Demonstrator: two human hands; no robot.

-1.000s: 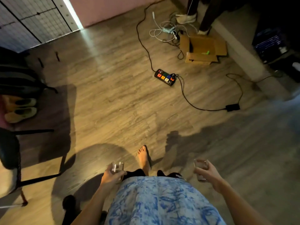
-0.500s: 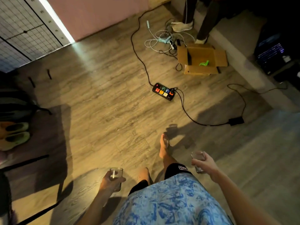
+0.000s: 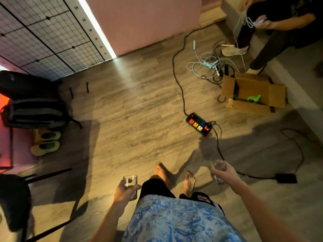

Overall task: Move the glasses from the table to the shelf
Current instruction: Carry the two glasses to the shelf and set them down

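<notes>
Head: glass (image 3: 130, 181) in left hand (image 3: 124, 191), second glass (image 3: 216, 166) in right hand (image 3: 227, 175)

A home room: wood floor (image 3: 132, 105), slippers (image 3: 45, 143), backpack (image 3: 35, 112)

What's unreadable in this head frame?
1. shelf and table: neither is in the head view, so both ends of the route are unknown.
2. right glass: blurred, and the right hand covers its lower part; contents unclear.
3. left glass: the left hand wraps its lower half.
4. second person: cut off by the top edge.
</notes>
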